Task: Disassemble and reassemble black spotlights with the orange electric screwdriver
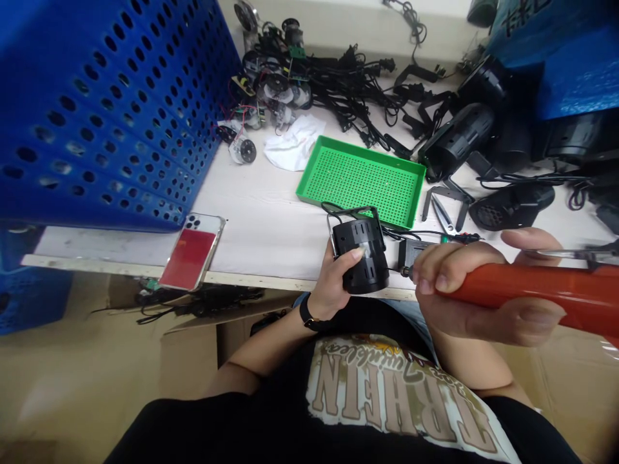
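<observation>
My left hand is closed around a black cylindrical lamp housing with slots in its side and a bracket, held over the table's front edge. My right hand grips an orange power screwdriver. Its bit points left, and the tip meets or almost meets the right end of the housing; contact is too small to tell. A black cable runs from the housing. Just behind it lies a green perforated tray, with small bits scattered on its bottom.
A blue perforated crate stands at the left, a red-backed phone before it. Tangled black cables, circuit parts and a white cloth lie behind. At the right are scissors, more lamp housings and a blue bag.
</observation>
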A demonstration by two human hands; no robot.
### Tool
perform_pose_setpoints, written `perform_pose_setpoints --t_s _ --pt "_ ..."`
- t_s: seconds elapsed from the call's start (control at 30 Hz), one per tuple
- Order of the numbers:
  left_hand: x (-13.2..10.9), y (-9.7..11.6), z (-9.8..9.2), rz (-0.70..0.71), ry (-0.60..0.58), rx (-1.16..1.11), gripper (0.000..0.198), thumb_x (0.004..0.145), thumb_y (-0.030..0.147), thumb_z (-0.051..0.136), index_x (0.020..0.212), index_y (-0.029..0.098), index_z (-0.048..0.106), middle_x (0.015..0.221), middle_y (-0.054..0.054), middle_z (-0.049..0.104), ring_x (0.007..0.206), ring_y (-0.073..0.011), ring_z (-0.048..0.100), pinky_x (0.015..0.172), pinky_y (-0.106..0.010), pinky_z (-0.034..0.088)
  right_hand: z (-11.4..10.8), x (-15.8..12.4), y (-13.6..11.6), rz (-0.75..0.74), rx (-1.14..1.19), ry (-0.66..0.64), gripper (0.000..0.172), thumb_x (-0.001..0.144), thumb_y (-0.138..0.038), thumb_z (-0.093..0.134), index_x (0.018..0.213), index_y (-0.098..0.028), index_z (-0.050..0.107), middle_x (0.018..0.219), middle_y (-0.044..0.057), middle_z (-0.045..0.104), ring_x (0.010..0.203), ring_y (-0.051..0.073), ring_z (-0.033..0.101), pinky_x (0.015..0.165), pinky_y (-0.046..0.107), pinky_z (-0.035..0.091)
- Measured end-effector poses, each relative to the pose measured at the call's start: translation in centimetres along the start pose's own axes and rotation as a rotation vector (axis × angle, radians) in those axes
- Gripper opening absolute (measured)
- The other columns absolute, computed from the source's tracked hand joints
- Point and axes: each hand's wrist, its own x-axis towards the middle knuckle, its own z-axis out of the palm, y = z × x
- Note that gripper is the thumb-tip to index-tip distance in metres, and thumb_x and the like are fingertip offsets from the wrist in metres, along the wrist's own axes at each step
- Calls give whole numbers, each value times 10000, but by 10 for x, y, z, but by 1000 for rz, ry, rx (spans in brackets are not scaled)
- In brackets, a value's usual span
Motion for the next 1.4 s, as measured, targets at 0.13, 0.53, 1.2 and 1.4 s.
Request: perform_pose_setpoints --t_s 0.13,0.53,1.2,1.4 --pt "0 2 1 -29 15 -16 565 691 368 899 1169 190 657 938 -29 752 812 -204 723 757 -338 600 2 1 0 -16 -9 9 318 986 -504 635 1196 -266 664 619 -67 638 407 137 547 403 314 504" --pt "-1 9 4 -107 -56 -56 584 679 434 880 1160 149 711 1087 -94 796 1059 -315 769 871 -385 619 -5 -2 -11 32 -68 -19 338 1006 -542 566 1208 -284 647 645 -64 638 444 152 578 453 349 531" --pt "-7 1 7 -166 -121 -37 703 696 542 953 1237 193 671 1179 -117 778 1167 -360 748 972 -480 616 -10 0 -53 280 -46 38 380 977 -566 687 1292 -352 678 750 -29 699 618 212 638 657 465 609" --pt "-11 -2 17 -106 -73 -12 820 676 494 988 1347 238 591 1143 -61 744 1065 -263 734 933 -397 587 13 -5 -42 270 -7 -61 309 1026 -540 620 1223 -309 681 707 -24 687 566 194 637 576 421 565"
